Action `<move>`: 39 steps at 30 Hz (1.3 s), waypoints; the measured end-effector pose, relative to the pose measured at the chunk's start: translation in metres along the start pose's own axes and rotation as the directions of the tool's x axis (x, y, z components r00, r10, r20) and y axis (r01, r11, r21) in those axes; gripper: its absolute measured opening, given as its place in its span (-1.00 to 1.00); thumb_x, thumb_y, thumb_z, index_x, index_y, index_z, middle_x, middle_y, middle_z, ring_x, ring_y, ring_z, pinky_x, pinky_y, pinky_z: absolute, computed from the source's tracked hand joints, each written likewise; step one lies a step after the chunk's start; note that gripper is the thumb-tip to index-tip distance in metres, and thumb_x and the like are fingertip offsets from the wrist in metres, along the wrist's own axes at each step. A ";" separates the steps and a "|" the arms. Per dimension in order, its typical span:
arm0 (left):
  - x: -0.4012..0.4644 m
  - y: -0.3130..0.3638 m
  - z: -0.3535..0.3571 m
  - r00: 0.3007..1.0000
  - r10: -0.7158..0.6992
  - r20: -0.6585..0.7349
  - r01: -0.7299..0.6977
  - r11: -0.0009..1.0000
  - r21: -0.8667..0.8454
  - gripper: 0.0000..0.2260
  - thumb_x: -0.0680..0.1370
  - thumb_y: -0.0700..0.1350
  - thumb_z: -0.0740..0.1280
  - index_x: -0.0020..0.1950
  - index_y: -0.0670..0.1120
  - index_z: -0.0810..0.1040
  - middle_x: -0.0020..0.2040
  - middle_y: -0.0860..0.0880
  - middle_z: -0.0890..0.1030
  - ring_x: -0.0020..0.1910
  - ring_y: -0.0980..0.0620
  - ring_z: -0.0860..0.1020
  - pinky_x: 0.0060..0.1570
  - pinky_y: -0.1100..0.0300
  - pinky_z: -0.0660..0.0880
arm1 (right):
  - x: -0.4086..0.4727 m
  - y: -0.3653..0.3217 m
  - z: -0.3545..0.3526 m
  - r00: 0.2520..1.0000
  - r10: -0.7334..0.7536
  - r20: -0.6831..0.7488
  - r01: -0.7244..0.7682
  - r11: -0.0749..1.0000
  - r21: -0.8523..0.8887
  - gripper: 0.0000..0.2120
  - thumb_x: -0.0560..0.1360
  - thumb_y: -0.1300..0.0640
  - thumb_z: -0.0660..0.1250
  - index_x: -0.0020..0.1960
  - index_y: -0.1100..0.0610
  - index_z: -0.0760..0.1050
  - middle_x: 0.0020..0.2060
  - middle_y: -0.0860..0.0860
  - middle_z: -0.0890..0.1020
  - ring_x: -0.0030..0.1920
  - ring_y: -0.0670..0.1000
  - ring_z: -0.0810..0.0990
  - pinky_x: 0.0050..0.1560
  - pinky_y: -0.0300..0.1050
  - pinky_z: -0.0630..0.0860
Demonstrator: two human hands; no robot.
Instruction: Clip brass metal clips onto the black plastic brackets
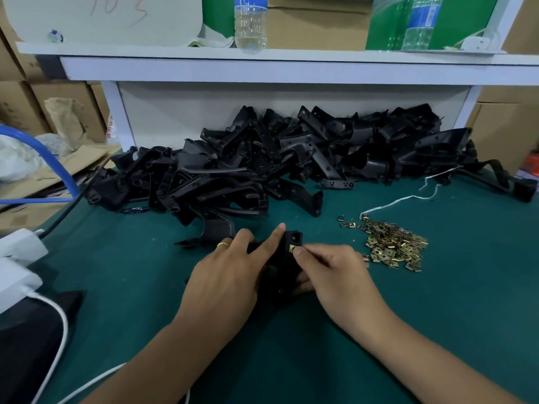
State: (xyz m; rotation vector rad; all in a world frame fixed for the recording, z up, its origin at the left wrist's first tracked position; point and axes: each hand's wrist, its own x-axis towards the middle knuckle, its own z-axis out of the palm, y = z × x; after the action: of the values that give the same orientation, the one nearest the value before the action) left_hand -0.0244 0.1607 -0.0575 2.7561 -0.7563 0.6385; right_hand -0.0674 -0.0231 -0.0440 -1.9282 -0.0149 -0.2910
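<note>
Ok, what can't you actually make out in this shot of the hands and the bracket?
Head view only:
- Black bracket: mostly hidden by the left hand and right hand.
- Brass clip: half covered by a right fingertip; whether it is seated is unclear.
- Clip pile: too small to count.
- Bottle: top cut off.

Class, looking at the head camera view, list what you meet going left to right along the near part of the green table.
White power strip → left hand → black bracket → right hand → pile of brass clips.
</note>
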 end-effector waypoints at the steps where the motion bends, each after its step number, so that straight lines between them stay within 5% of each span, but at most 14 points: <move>1: -0.001 0.002 -0.001 1.000 0.003 0.010 -0.003 1.000 -0.009 -0.27 0.61 -0.01 0.26 0.65 0.27 -0.09 0.06 0.08 0.38 -0.12 0.04 0.47 -0.37 0.19 0.39 | -0.002 -0.001 -0.001 1.000 -0.021 0.007 0.021 0.998 -0.067 -0.63 0.69 0.03 0.26 -0.19 0.24 0.53 -0.37 0.12 0.62 -0.34 0.04 0.65 -0.26 0.11 0.61; 4: 0.000 0.006 -0.001 0.998 -0.051 0.023 0.054 0.992 -0.114 -0.32 0.60 0.13 0.09 0.63 0.30 -0.23 0.00 0.11 0.30 -0.14 0.06 0.42 -0.32 0.12 0.46 | -0.002 -0.009 -0.002 0.992 -0.107 0.069 0.117 0.979 -0.166 -0.63 0.71 0.00 0.21 -0.24 0.12 0.47 -0.35 -0.01 0.56 -0.36 -0.11 0.52 -0.30 -0.20 0.44; 7: 0.002 0.003 -0.001 0.986 -0.167 -0.003 0.164 0.973 -0.162 -0.37 0.65 0.13 0.14 0.64 0.31 -0.13 0.01 0.12 0.32 -0.12 0.05 0.43 -0.26 0.07 0.51 | 0.015 0.001 -0.021 0.960 -0.265 -0.093 0.216 0.908 -0.358 -0.73 0.68 0.10 0.24 -0.12 0.09 0.63 -0.20 -0.12 0.60 -0.12 -0.12 0.57 -0.08 -0.22 0.45; 10: 0.001 -0.001 0.000 0.977 -0.214 -0.010 0.209 0.962 -0.174 -0.41 0.66 0.15 0.16 0.64 0.28 -0.03 0.07 0.12 0.38 -0.07 0.05 0.48 -0.28 0.11 0.51 | 0.032 0.025 -0.058 0.920 -0.283 -0.272 0.069 0.800 -0.597 -0.81 0.64 0.13 0.30 0.11 0.07 0.69 -0.01 -0.07 0.61 0.10 -0.02 0.51 0.18 -0.08 0.44; 12: 0.001 0.001 0.002 0.982 -0.190 -0.011 0.187 0.972 -0.141 -0.42 0.67 0.15 0.17 0.64 0.27 -0.01 0.12 0.09 0.42 0.00 0.03 0.51 -0.28 0.16 0.48 | 0.038 0.038 -0.069 0.892 -0.284 -0.352 -0.051 0.710 -0.702 -0.80 0.64 0.11 0.30 0.12 0.06 0.70 0.03 -0.05 0.61 0.11 0.04 0.48 0.19 0.01 0.44; 16: 0.001 0.000 0.004 0.980 -0.197 -0.005 0.195 0.974 -0.119 -0.42 0.67 0.14 0.18 0.63 0.27 -0.01 0.10 0.09 0.41 0.00 0.05 0.49 -0.30 0.19 0.45 | 0.057 0.042 -0.064 0.911 -0.308 -0.273 -0.116 0.445 -0.888 -0.75 0.64 0.02 0.25 0.09 0.02 0.71 0.01 -0.04 0.61 0.09 0.08 0.46 0.10 0.01 0.39; 20: 0.001 -0.008 0.002 0.968 -0.252 0.009 0.250 0.953 -0.171 -0.42 0.67 0.14 0.19 0.62 0.28 0.00 0.05 0.14 0.38 -0.11 0.10 0.43 -0.33 0.20 0.43 | 0.067 0.045 -0.065 0.952 -0.227 -0.206 -0.111 0.369 -0.923 -0.76 0.63 -0.04 0.29 0.18 -0.07 0.68 0.08 -0.05 0.62 0.15 0.09 0.45 0.15 0.02 0.35; 26: 0.005 -0.007 0.005 0.968 -0.250 0.007 0.249 0.957 -0.152 -0.44 0.68 0.12 0.18 0.63 0.26 0.00 0.14 0.09 0.42 0.01 0.07 0.49 -0.30 0.22 0.37 | 0.071 0.056 -0.066 0.963 -0.217 -0.161 -0.060 0.410 -0.910 -0.96 0.64 0.03 0.33 0.02 -0.02 0.51 0.00 -0.07 0.43 0.07 0.03 0.29 0.04 -0.01 0.19; 31: 0.005 -0.008 0.004 0.968 -0.248 0.028 0.248 0.949 -0.197 -0.44 0.70 0.11 0.17 0.62 0.26 -0.03 0.13 0.08 0.40 0.03 0.06 0.47 -0.23 0.18 0.42 | 0.056 0.040 -0.060 0.958 -0.282 -0.056 0.074 0.432 -0.899 -0.81 0.66 0.12 0.33 -0.03 -0.07 0.34 -0.08 -0.12 0.46 -0.03 -0.02 0.26 -0.04 -0.05 0.14; 34: 0.004 -0.010 0.002 0.971 -0.238 0.013 0.233 0.941 -0.244 -0.44 0.70 0.11 0.16 0.61 0.30 -0.07 0.11 0.09 0.38 0.01 0.05 0.45 -0.23 0.17 0.45 | 0.035 0.023 -0.038 0.904 -0.410 -0.120 0.230 0.703 -0.673 -0.87 0.65 0.13 0.33 0.05 -0.07 0.40 -0.07 -0.20 0.50 -0.01 -0.08 0.41 0.01 -0.16 0.33; 36: 0.004 -0.011 -0.002 0.972 -0.233 -0.020 0.218 0.936 -0.275 -0.42 0.70 0.11 0.16 0.61 0.33 -0.09 0.08 0.11 0.36 -0.06 0.07 0.42 -0.25 0.17 0.46 | 0.017 0.012 -0.012 0.896 -0.368 -0.250 0.249 0.880 -0.404 -0.86 0.65 0.06 0.32 0.18 -0.14 0.50 -0.01 -0.24 0.56 0.10 -0.14 0.54 0.06 -0.34 0.41; 39: 0.006 -0.012 -0.004 0.966 -0.248 -0.070 0.214 0.925 -0.315 -0.42 0.69 0.10 0.19 0.61 0.33 -0.05 0.03 0.13 0.35 -0.15 0.09 0.42 -0.31 0.14 0.51 | 0.008 0.008 0.005 0.920 -0.220 -0.324 0.199 0.975 -0.098 -0.82 0.65 0.12 0.35 0.15 -0.13 0.63 0.02 -0.16 0.68 0.10 -0.13 0.64 0.11 -0.33 0.51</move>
State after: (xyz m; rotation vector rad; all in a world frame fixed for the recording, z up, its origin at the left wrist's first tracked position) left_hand -0.0154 0.1694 -0.0522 2.4534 -0.4508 0.5630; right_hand -0.0577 -0.0221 -0.0516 -1.9194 0.0121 -0.7691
